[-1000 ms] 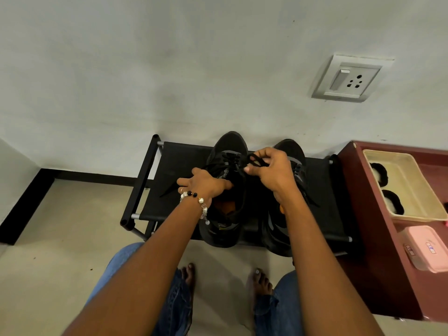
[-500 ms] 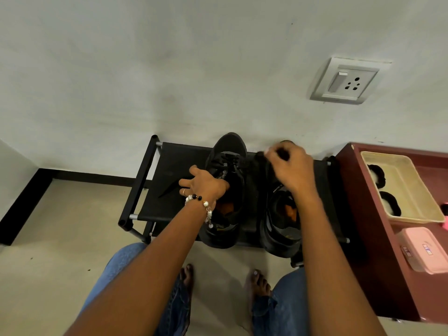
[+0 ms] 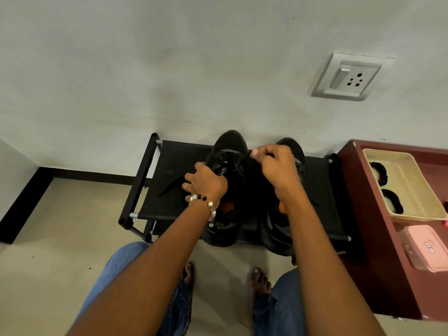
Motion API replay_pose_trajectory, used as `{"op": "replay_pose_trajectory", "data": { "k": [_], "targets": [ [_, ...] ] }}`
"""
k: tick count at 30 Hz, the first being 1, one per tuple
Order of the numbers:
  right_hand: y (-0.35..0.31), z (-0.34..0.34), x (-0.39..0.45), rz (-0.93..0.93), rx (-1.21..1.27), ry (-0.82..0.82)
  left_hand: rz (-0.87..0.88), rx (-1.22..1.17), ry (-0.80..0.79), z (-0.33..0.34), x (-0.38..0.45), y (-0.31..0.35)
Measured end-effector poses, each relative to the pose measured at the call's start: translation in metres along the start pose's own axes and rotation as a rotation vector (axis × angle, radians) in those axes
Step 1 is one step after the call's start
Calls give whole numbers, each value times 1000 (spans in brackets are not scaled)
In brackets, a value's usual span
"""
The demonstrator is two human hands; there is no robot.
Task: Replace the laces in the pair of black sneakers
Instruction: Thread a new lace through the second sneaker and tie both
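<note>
The sneakers sit side by side on a low black rack (image 3: 169, 166) against the wall. The left hand (image 3: 204, 184) grips the left sneaker (image 3: 229, 146) at its lacing, steadying it. The right hand (image 3: 276, 166), over the right sneaker (image 3: 294, 147), pinches a black lace (image 3: 246, 157) drawn taut from the left one. The step looks like working lace through eyelets; next calls for feeding its tip into a hole. At right, a cream tray (image 3: 412, 190) holds two dark rounds; a pink box (image 3: 426, 248) lies shut.
</note>
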State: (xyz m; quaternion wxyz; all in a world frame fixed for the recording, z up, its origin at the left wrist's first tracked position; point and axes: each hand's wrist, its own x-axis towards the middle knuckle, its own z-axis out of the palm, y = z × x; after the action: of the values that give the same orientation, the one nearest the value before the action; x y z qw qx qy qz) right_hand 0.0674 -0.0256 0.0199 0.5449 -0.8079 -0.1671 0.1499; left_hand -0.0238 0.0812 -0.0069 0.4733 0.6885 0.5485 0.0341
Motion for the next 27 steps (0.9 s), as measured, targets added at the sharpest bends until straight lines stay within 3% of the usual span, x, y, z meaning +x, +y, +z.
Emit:
{"op": "replay_pose_trajectory", "data": {
  "k": [2,5,7,12,14,22,27],
  "targets": [
    [-9,-13,-3,24,354,52,-6,-6,17,2,0,0],
    [-10,-23,-7,51,502,80,-4,-5,37,4,-1,1],
    [-6,-22,-6,98,380,65,-7,-9,33,5,1,1],
    [5,-24,2,150,-486,-87,-3,-7,18,4,2,-1],
    [3,-23,5,116,-646,-96,3,-2,4,2,2,-1],
    [-7,-12,-1,-36,-178,20,201,152,-141,-32,1,6],
    [-17,-9,-5,-350,-340,420,358,152,-192,-39,2,3]
  ]
}}
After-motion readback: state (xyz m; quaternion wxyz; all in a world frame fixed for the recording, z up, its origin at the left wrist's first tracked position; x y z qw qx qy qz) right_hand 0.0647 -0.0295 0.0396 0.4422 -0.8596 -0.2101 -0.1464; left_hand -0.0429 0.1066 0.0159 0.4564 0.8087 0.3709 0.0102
